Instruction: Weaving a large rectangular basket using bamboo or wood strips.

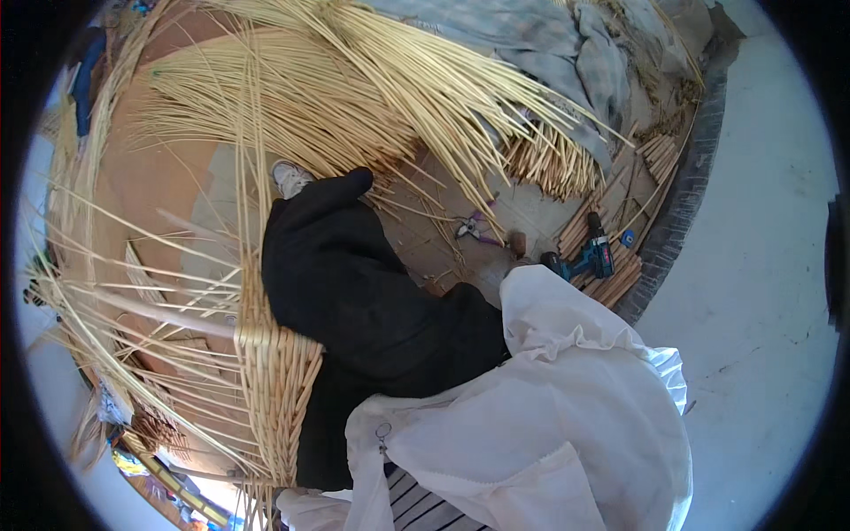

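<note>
Neither of my hands shows. My white jacket (522, 407), with loose folds and sleeves, fills the lower middle, and my dark-trousered leg (354, 265) stretches forward to a pale shoe (290, 177). Against the leg's left side stands a partly woven wicker piece (276, 398), its long pale rods (150, 301) fanning up and out to the left. Some rods are blurred. Purple-handled pruners (469, 228) and a teal-and-black cordless drill (590, 258) lie on the floor to the right of the leg.
Large bundles of long rods (372, 62) spread across the top, beside a grey cloth (584, 80). Short cut sticks (553, 164) are piled at the right, near a small blue object (627, 237). A dark curved edge (673, 221) borders a pale surface (761, 265) along the right.
</note>
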A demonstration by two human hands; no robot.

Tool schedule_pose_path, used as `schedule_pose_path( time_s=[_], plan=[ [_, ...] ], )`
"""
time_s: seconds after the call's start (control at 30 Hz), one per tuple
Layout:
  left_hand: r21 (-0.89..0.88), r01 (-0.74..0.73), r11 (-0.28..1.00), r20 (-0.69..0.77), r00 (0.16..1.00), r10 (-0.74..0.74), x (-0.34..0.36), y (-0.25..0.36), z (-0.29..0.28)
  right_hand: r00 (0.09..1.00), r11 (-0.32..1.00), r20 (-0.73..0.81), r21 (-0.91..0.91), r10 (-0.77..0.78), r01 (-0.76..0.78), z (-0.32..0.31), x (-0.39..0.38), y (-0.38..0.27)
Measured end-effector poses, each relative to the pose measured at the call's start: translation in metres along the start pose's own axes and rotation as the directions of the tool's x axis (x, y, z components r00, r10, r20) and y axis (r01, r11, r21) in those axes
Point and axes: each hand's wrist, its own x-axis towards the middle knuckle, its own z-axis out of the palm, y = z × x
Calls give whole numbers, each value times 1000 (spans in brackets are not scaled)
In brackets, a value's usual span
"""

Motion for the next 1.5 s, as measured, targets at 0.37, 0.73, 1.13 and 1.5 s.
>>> schedule_pose_path(
  time_s=[0.37, 0.73, 1.13, 1.5],
  plan=[
    [161, 89, 983, 229, 965, -125, -28, 3, 49, 981, 986, 105, -59, 160, -155, 28, -37, 65],
    [202, 39, 979, 271, 958, -94, -30, 8, 55, 968, 978, 148, -65, 205, -197, 29, -54, 89],
    [208, 77, 975, 215, 969, -122, -40, 5, 57, 875, 827, 227, 490, -427, 276, 13, -38, -53],
    [200, -83, 976, 41, 996, 77, 84, 77, 19, 664, 616, 328, 746, -672, 255, 69, -56, -259]
  ],
)
